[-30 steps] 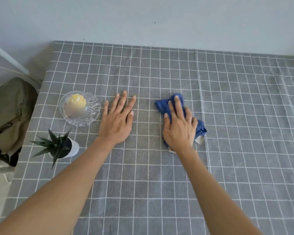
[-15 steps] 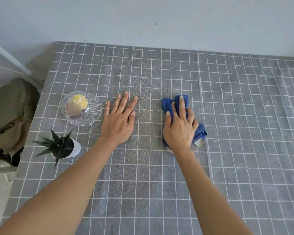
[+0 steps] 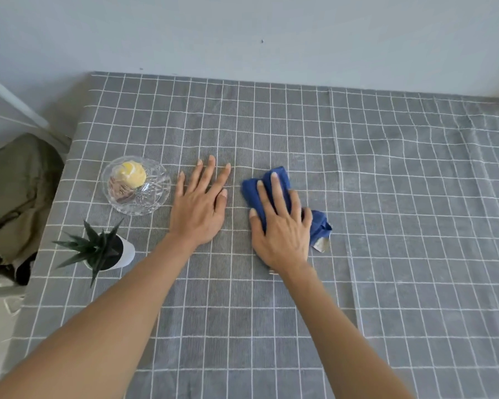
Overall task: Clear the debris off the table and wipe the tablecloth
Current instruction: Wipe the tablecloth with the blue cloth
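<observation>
A grey tablecloth (image 3: 386,197) with a white grid covers the table. A folded blue cloth (image 3: 281,180) lies on it near the middle. My right hand (image 3: 280,226) lies flat on the blue cloth and presses it down with straight fingers; most of the cloth is hidden under the palm. My left hand (image 3: 199,205) rests flat on the tablecloth just left of the cloth, fingers spread and holding nothing.
A cut-glass dish (image 3: 156,203) with a yellow lump and some scraps in it stands left of my left hand. A small spiky plant in a white pot (image 3: 126,253) stands nearer the left edge. The wall runs along the far edge. Olive fabric (image 3: 15,182) lies beyond the left edge.
My right hand has slid the blue cloth a little to the left, closer to my left hand. The left hand has stayed flat in place.
</observation>
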`<state>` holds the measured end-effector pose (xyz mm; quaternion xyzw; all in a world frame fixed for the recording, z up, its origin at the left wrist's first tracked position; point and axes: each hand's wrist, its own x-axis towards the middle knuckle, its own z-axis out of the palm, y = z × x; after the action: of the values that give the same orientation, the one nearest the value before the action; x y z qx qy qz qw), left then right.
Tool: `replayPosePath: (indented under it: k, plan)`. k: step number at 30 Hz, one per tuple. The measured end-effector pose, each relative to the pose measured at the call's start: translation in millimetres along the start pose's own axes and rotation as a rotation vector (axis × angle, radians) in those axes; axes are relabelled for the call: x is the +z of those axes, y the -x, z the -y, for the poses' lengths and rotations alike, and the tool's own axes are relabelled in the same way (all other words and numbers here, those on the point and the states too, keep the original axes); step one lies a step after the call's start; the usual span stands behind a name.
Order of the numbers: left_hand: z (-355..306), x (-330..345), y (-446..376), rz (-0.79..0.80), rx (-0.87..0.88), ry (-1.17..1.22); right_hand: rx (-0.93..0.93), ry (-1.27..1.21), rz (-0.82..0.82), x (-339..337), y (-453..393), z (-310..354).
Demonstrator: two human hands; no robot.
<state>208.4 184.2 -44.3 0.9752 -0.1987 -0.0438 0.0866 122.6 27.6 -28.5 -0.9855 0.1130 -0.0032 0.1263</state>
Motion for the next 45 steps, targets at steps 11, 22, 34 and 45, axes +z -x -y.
replayPosePath:
  k: [11, 22, 34, 45]
  plan:
    - [-0.9, -0.7, 0.1, -0.001, -0.002, -0.003, 0.067, -0.039, 0.054, 0.6, 6.2, 13.8]
    - [0.5, 1.5, -0.5, 0.010, -0.004, 0.004, 0.190, -0.049, -0.011, -1.0, 3.2, 7.8]
    - [0.5, 1.9, -0.1, -0.007, -0.003, 0.037, 0.133, -0.028, -0.041, -3.1, 1.9, -12.8]
    - [1.1, 2.1, -1.1, 0.007, -0.008, 0.007, 0.322, -0.011, -0.075, -18.2, 11.3, -65.1]
